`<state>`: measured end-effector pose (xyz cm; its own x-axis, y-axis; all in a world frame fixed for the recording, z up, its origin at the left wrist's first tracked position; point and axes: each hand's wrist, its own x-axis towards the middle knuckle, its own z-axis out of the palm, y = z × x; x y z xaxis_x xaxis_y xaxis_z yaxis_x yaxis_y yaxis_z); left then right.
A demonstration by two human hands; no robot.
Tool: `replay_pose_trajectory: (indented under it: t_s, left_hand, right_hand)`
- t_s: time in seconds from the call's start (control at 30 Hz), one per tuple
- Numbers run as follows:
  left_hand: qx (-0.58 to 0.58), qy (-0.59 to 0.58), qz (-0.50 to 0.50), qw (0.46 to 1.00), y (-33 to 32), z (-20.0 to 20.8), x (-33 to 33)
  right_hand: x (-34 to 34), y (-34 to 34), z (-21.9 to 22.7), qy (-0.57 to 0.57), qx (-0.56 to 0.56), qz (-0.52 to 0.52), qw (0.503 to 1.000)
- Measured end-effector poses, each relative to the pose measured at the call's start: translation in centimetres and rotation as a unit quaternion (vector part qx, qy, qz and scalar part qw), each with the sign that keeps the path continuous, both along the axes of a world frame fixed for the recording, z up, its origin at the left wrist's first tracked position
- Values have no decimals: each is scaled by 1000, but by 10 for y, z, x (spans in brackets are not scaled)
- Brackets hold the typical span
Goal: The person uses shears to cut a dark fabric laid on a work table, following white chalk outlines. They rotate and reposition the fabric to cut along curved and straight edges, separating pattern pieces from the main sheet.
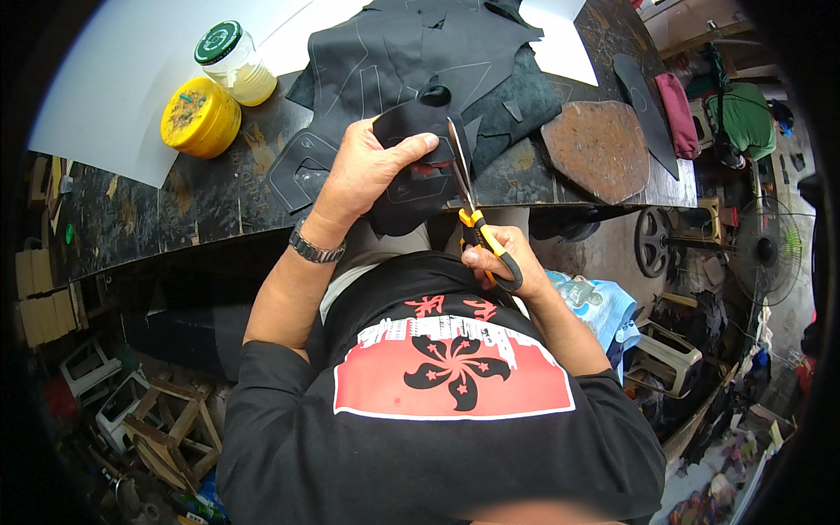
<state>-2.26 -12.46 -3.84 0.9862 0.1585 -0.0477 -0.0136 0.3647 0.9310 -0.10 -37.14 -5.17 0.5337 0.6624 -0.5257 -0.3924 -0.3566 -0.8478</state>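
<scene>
My left hand pinches a piece of black leather at the table's near edge, thumb on top and fingers underneath. Pale outlines are drawn on this piece. In my right hand is a pair of scissors with yellow and black handles. Its blades point away from me and lie along the right side of the held leather. Whether the blades are parted I cannot make out. Beyond my hands a larger black leather sheet with drawn outlines covers the table. A cut leather piece lies left of my left hand.
A lidded glass jar and a yellow tub stand at the left, beside a large white sheet. A worn brown board lies at the right. A fan and stools are on the floor around the table.
</scene>
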Motion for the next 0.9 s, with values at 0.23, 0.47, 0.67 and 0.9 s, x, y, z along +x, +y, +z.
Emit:
replay_pose_trajectory:
  t_s: [0.23, 0.47, 0.67, 0.9]
  left_hand:
    - [13, 4, 5, 1000, 1, 1, 1]
    - [17, 9, -1, 1000, 3, 3, 2]
    - [25, 1, 5, 1000, 3, 3, 2]
    - [46, 1, -6, 999, 5, 3, 3]
  right_hand:
    - [0, -1, 1, -15, 5, 8, 1000]
    - [1, 1, 1, -19, 3, 9, 1000]
    - [0, 2, 2, -20, -1, 9, 1000]
    - [1, 1, 0, -15, -3, 10, 1000]
